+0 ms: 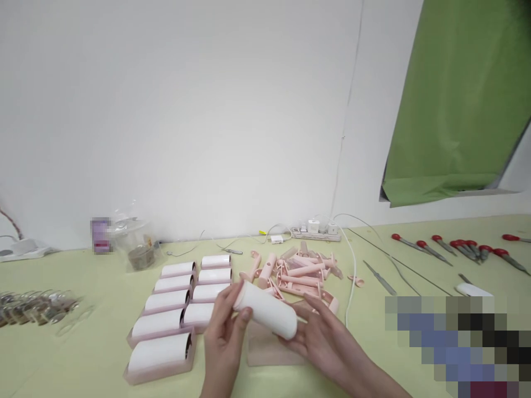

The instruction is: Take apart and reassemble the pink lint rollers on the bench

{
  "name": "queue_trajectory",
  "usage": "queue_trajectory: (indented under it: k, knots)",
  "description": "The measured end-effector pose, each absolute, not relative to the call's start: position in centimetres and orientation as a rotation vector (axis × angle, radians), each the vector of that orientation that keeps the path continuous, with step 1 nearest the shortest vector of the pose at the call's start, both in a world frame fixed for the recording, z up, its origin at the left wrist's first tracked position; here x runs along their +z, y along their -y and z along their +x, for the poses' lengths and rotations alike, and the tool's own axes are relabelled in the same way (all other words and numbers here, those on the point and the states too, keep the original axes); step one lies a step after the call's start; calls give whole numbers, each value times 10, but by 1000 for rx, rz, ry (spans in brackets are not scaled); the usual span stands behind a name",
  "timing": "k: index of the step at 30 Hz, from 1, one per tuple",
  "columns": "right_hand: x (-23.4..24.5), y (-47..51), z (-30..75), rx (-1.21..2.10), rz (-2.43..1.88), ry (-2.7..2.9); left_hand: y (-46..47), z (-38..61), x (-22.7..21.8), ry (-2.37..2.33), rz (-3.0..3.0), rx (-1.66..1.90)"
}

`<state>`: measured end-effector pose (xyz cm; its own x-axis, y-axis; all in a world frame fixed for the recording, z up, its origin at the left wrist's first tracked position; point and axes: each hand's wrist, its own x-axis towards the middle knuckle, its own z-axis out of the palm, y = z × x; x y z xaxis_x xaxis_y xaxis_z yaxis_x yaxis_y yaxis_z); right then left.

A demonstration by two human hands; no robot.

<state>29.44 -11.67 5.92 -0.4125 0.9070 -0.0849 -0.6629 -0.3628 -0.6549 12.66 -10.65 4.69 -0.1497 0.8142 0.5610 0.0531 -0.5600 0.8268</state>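
Observation:
Both of my hands hold a white lint-roller roll [267, 310] just above the pale green table [95, 354]. My left hand [224, 337] pinches its left end with thumb and fingers. My right hand [321, 337] cups its right end from below, fingers wrapped under it. Beneath the roll lies a pink cover piece [269, 349] flat on the table. To the left stand two rows of finished white rolls in pink holders [174, 309]. Behind my hands is a heap of pink plastic handles [301, 272].
A power strip [317, 231] with plugs and white cables lies by the wall. Several red-handled tools [460, 247] lie at the right. A clear bag [135, 243] and small clear packets [37, 307] sit at the left. A green sheet [456, 99] hangs on the wall.

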Motion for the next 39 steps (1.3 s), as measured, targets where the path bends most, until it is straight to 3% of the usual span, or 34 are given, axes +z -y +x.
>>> queue_trajectory:
  k: [3, 8, 17, 22, 25, 28, 34, 39]
  knots:
    - [58, 113, 300, 1804, -526, 688, 105, 124, 43, -1092, 1810, 1902]
    - [50, 119, 297, 1776, -461, 825, 106, 128, 31, -933, 2540, 1837]
    - [35, 123, 296, 1581, -684, 1168, 110, 130, 3, -720, 2757, 1682]
    - [34, 127, 302, 1408, -876, 1425, 107, 135, 1, -405, 2499, 1738]
    - [51, 121, 306, 1007, -966, 1543, 105, 131, 19, -531, 2190, 1507]
    - [76, 110, 298, 645, -950, 1813, 103, 128, 42, -643, 1441, 1292]
    - [101, 84, 256, 589, -712, 2244, 92, 117, 66, -553, 738, 1181]
    - [90, 38, 246, 318, -1089, 2290, 77, 90, 74, -289, 352, 1303]
